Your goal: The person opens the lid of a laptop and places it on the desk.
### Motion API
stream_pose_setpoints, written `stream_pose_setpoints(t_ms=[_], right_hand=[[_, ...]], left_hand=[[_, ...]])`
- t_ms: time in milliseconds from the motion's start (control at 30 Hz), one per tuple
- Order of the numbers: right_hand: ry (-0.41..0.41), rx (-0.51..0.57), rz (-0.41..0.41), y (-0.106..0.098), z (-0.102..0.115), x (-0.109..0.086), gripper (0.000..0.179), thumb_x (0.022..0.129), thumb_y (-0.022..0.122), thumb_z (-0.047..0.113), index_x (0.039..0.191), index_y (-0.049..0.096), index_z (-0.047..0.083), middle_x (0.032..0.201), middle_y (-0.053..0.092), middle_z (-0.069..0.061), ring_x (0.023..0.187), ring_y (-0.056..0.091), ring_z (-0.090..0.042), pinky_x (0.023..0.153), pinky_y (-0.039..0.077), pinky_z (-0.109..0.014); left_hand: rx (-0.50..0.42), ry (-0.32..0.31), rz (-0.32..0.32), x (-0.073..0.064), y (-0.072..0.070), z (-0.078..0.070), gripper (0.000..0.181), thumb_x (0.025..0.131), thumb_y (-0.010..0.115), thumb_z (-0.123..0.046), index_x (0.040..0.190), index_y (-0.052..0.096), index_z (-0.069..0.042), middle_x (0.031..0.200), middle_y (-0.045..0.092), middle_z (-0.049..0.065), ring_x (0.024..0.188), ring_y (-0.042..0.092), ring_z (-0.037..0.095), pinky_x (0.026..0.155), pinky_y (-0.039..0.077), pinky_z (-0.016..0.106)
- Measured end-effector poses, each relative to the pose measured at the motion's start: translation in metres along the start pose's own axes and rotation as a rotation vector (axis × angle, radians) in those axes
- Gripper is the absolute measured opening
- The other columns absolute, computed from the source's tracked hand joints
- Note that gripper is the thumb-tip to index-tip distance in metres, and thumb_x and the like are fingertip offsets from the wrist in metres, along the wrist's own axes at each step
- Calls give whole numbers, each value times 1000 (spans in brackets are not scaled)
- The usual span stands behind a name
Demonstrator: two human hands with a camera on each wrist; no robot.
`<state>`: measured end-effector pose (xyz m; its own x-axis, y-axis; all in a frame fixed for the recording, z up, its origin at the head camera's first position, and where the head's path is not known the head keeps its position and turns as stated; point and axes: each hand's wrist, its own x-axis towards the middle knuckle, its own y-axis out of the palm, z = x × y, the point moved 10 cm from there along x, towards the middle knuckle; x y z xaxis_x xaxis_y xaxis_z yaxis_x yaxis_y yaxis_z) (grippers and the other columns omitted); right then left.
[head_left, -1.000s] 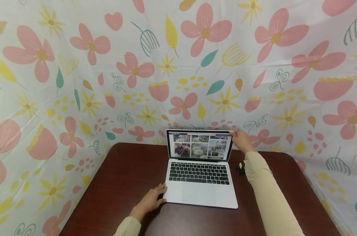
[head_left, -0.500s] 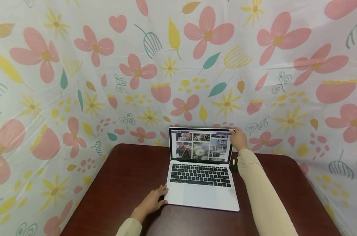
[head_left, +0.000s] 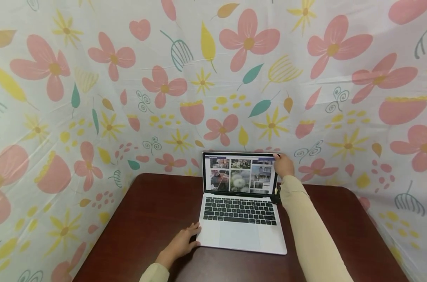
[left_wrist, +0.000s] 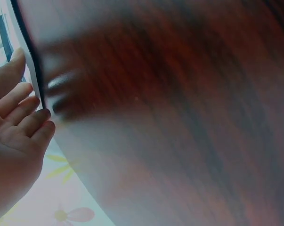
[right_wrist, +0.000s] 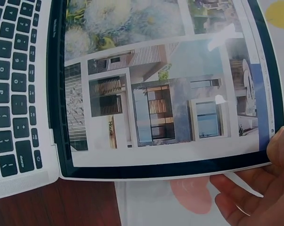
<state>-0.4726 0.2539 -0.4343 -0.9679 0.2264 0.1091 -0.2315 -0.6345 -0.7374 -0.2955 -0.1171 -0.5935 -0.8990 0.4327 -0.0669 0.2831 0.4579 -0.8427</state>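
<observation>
Laptop (head_left: 242, 203) open — right hand (head_left: 283, 165) grips lid corner, left hand (head_left: 183, 243) steadies base.

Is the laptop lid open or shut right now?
Open. The laptop has its screen upright and lit, keyboard exposed. The right hand grips the lid's top corner; the left hand rests at the base.

Both arms wear long sleeves of a plain light beige, smooth cloth with soft folds and no print or stripe. The right sleeve (head_left: 310, 231) ends in a plain cuff just behind the right hand (head_left: 284, 166), and a small black device (head_left: 277, 194) sits at that cuff, behind the fingers. The left sleeve (head_left: 153, 273) stops just behind the left hand (head_left: 181, 241). Both hands are bare, ungloved, with no rings showing; the left fingers (left_wrist: 26, 120) carry short nails.
</observation>
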Motion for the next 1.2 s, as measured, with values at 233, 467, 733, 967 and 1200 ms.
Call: stream_pose_setpoints(t_ms=[233,467,733,967,1200], right_hand=[[-16,39,8,1,1,-3,51,106,29,28,131,46,-14,123,51,-37,107,52,-52,90,43,-58],[-102,24,-17,-3,7,-13,49,107,30,25,127,45,-17,119,51,-40,108,51,-54,90,41,-59],[-230,17,-65,-10,12,-29,39,106,35,25,105,50,-11,80,53,-27,71,51,-40,66,41,-51],[-259,-19,-15,1,-2,-48,39,104,43,23,108,49,-15,86,59,-31,74,59,-41,66,47,-52],[-228,-70,116,22,-22,-74,49,102,45,19,135,38,-17,121,52,-39,109,55,-50,87,46,-59]], left_hand=[[3,5,-10,-1,-2,0,52,87,71,-20,133,56,0,145,46,14,132,43,35,104,37,51],[34,7,-17,-2,-3,0,52,86,72,-21,132,57,-1,144,47,13,133,42,35,104,38,52],[85,27,-36,-2,-7,-5,50,86,72,-16,130,57,3,142,48,18,131,44,38,102,40,52],[108,47,-37,-3,-5,-6,49,88,70,-17,130,57,3,137,52,20,125,51,36,100,43,49],[109,66,-73,-10,-17,-2,46,90,67,-16,128,57,6,128,58,21,119,55,36,97,45,49]])
